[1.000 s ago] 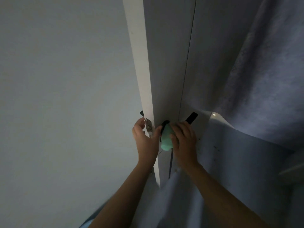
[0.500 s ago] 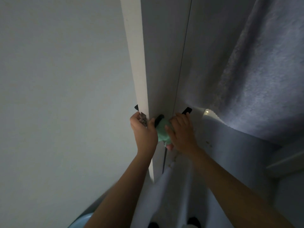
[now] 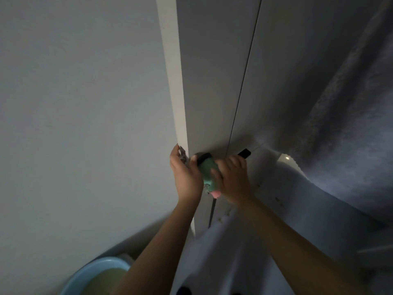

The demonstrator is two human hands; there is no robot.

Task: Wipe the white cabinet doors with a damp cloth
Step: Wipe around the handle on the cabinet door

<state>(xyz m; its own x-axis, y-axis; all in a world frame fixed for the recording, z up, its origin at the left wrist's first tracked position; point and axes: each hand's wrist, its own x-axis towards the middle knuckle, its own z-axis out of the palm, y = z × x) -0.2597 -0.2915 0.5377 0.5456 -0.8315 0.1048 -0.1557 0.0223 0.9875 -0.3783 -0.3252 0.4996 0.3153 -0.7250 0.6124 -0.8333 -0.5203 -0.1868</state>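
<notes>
A white cabinet door (image 3: pixel 212 81) stands ajar with its narrow edge toward me. My left hand (image 3: pixel 186 174) grips that edge at a metal latch plate (image 3: pixel 182 157), fingers curled round it. My right hand (image 3: pixel 232 179) holds a bunched green cloth (image 3: pixel 208 173) with a pink corner against the door face, just below a black handle (image 3: pixel 203 156). A second door (image 3: pixel 287 71) lies to the right of a dark seam, with its own black handle (image 3: pixel 244 154).
A plain wall (image 3: pixel 85 103) fills the left side. A light blue basin (image 3: pixel 95 277) with murky water sits on the floor at lower left. Grey textured fabric (image 3: pixel 350 135) hangs at the right.
The view has tilted down, bringing the blue basin into sight. Both hands stay at the door's handle height, and the cloth has shifted slightly lower with its pink corner now showing.
</notes>
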